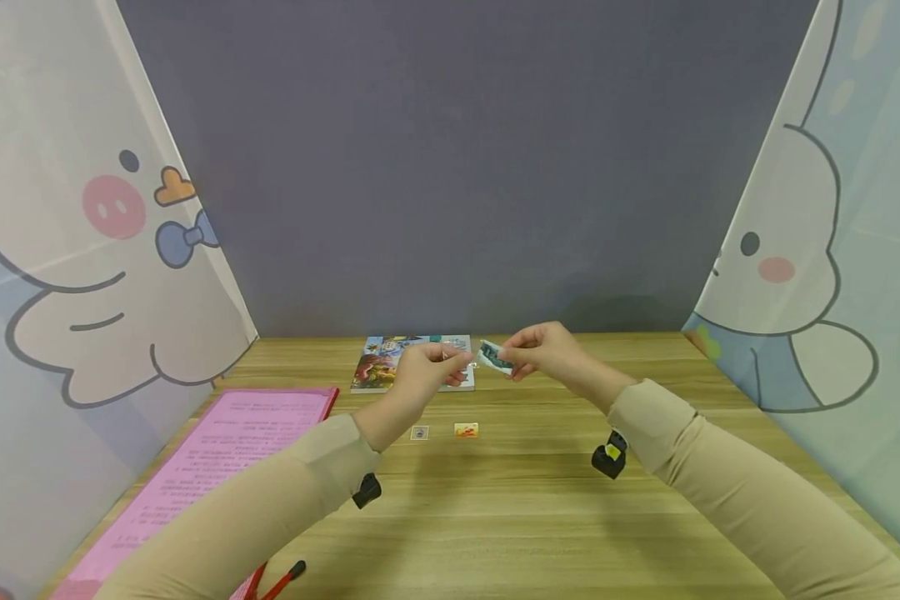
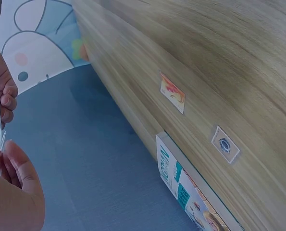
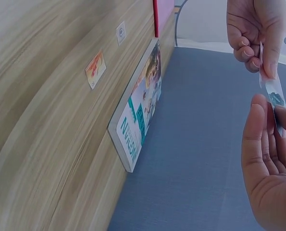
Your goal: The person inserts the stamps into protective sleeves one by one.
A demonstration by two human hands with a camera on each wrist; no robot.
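My right hand (image 1: 549, 354) pinches a small stamp (image 1: 494, 357) with a dark green picture and pale edges, raised above the far part of the table. Facing it, my left hand (image 1: 426, 375) pinches a clear, thin plastic sleeve (image 3: 264, 72) between thumb and fingers. In the right wrist view, the sleeve and stamp meet or overlap between the two hands; whether the stamp sits inside it I cannot tell. Two more stamps lie flat on the table nearer me: a pale one with a round blue-grey design (image 1: 419, 432) and an orange-yellow one (image 1: 466, 430).
A colourful book (image 1: 378, 367) lies at the table's back edge, behind my left hand. On the left is a pink printed sheet (image 1: 217, 467) on a red-edged board. A red tool with a black tip (image 1: 288, 577) lies at the front. A grey panel (image 1: 457, 167) stands behind.
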